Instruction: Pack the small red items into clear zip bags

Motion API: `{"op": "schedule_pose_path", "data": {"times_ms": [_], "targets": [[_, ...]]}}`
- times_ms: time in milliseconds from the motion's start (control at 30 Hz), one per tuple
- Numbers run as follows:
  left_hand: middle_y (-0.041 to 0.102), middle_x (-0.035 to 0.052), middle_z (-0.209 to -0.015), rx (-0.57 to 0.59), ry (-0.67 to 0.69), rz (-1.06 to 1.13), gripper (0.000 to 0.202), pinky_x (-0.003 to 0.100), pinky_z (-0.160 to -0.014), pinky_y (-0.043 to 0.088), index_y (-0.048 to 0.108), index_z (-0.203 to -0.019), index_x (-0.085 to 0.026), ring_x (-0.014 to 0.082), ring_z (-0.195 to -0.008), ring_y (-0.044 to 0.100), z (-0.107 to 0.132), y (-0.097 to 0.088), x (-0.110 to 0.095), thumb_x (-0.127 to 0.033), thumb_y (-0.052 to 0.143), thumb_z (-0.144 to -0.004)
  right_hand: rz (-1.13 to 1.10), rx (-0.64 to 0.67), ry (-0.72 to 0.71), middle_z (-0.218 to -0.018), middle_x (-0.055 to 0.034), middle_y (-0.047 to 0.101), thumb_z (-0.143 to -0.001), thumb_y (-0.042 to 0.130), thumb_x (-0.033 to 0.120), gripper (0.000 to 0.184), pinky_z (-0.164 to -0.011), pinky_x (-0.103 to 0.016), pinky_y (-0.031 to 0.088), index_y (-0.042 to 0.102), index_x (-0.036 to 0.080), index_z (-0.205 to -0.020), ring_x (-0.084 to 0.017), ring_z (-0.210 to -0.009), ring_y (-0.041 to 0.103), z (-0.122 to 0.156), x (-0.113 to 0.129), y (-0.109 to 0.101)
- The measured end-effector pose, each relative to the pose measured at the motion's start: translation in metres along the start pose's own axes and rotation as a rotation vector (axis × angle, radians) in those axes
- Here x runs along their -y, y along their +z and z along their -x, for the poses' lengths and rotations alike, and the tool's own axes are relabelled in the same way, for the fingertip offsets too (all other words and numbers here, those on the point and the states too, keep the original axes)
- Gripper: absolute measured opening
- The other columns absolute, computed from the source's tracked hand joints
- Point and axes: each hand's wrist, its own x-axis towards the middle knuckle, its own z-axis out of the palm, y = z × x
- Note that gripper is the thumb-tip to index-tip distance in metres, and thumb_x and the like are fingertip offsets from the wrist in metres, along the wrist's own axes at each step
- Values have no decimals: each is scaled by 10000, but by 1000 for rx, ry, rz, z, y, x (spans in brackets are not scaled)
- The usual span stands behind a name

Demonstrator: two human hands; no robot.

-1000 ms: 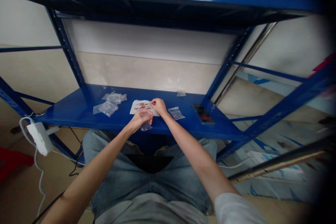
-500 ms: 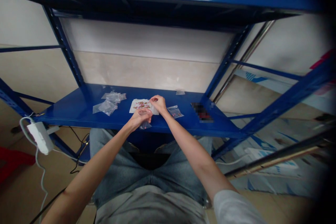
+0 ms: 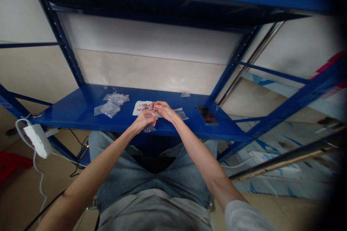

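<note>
My left hand [image 3: 145,120] is closed on a small clear plastic bag [image 3: 149,127] that hangs just over the front edge of the blue shelf [image 3: 81,113]. My right hand [image 3: 163,110] is pinched at the bag's mouth, fingertips meeting my left hand; what the fingers hold is too small to name. Just behind both hands lies a white sheet [image 3: 141,107] with several small reddish pieces on it. To the right of my right hand rests a small clear bag with pink pieces [image 3: 181,113].
A heap of empty clear bags [image 3: 110,105] lies on the shelf's left part. One more small bag [image 3: 185,94] sits at the back. A dark blurred object [image 3: 206,114] lies at the right end. A white power strip [image 3: 38,140] hangs at the left. Blue uprights frame the shelf.
My right hand has moved left and nearer, from over the white sheet to the mouth of the bag in my left hand. The view shifted slightly.
</note>
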Motion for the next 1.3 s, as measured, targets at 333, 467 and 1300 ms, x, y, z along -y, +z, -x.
{"op": "schedule_pose_path", "data": {"times_ms": [333, 467, 1300], "targets": [[610, 30, -520, -43, -30, -19, 302, 254, -506, 478, 625, -607, -121, 114, -446, 558, 2, 4, 2, -350, 781, -725, -59, 266, 177, -892, -54, 709, -657, 819, 426, 376, -588, -271, 526, 698, 161, -894, -175, -690, 646, 7, 5, 12], [618, 21, -559, -66, -8, 29, 276, 250, -529, 495, 626, -651, -128, 111, -482, 566, 3, 2, 3, -338, 792, -717, -48, 226, 142, -880, -69, 718, -694, 794, 471, 406, -619, -287, 537, 695, 150, -921, -178, -694, 657, 4, -2, 10], [677, 45, -625, -9, -9, 95, 303, 254, -530, 496, 645, -803, -134, 134, -505, 607, 7, 0, 5, -388, 788, -719, 1261, -352, -48, -1281, -130, 602, -933, 546, 226, 294, -1023, -458, 382, 757, 257, -1135, -311, -1229, 455, -29, -38, -11]]}}
